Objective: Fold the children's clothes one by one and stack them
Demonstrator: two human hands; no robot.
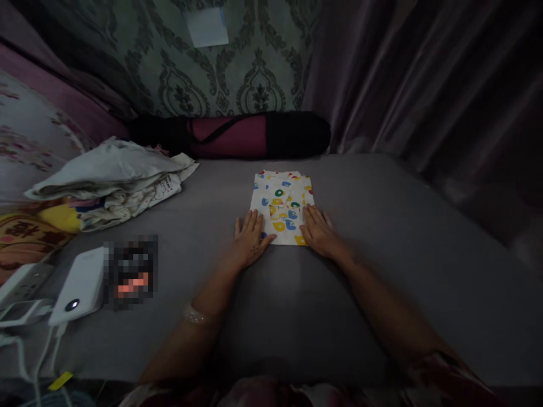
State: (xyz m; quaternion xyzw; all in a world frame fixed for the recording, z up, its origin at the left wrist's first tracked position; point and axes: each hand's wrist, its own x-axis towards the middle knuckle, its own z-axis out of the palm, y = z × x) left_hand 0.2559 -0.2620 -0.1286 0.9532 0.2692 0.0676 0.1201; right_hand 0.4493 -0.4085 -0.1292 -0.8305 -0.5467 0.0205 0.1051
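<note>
A grey sheet (382, 237) covered the surface. One folded white print shirt (280, 195) lay at frame centre, long axis apparently up-frame, between two hands. Left hand (251, 237) and right hand (319, 230), equally near, pressed its lower side edges flat, fingers slightly spread, nothing pinched. One clothes pile (119, 169) sat left.

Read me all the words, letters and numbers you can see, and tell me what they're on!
No text reads clearly.
Yellow-and-brown cushion: one big character, too blurred.
White cloth in the pile: lettering, too small.
Folded patterned cloth: letter-like coloured shapes, no readable word.
White device: round lit display, too blurred.
</note>
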